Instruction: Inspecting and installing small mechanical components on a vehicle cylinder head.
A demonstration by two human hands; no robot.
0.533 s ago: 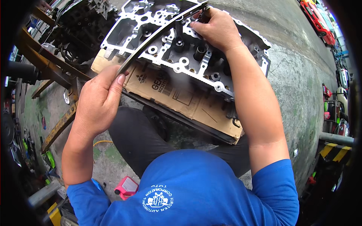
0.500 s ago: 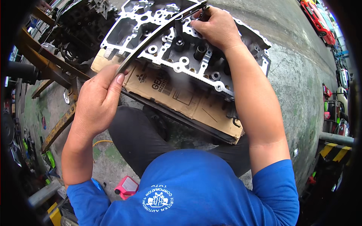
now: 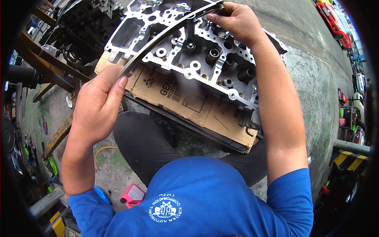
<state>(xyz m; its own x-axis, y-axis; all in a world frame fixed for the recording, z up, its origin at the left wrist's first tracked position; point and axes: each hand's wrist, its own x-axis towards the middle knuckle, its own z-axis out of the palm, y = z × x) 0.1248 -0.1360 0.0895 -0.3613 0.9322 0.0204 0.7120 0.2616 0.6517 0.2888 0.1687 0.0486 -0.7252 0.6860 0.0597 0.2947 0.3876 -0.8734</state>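
A long, narrow metal bar [image 3: 166, 34] slants across an aluminium engine cylinder head [image 3: 169, 63]. My left hand [image 3: 100, 102] is closed around the near end of the bar, thumb lying along it. At the bar's far end, my right hand [image 3: 237, 21] has its thumb and fingers pinched together; the bar's tip meets the fingers there. A dark upright post [image 3: 190, 35] stands on the head beneath the bar. Coil valve springs [image 3: 213, 54] sit in the head's openings, another spring [image 3: 246, 74] farther right. My right forearm covers part of the head's right side.
Flattened cardboard [image 3: 189, 100] lies under the cylinder head, with a bent hex key [image 3: 249, 131] near its right corner. To the left stand a yellow-brown metal frame [image 3: 59, 71] and a dark engine block [image 3: 79, 43]. A pink bottle [image 3: 132, 196] is on the floor beside me.
My right hand has moved slightly right and away from me, uncovering more springs. The bar's far end has shifted right with it. My left hand stays on the bar, slightly lower.
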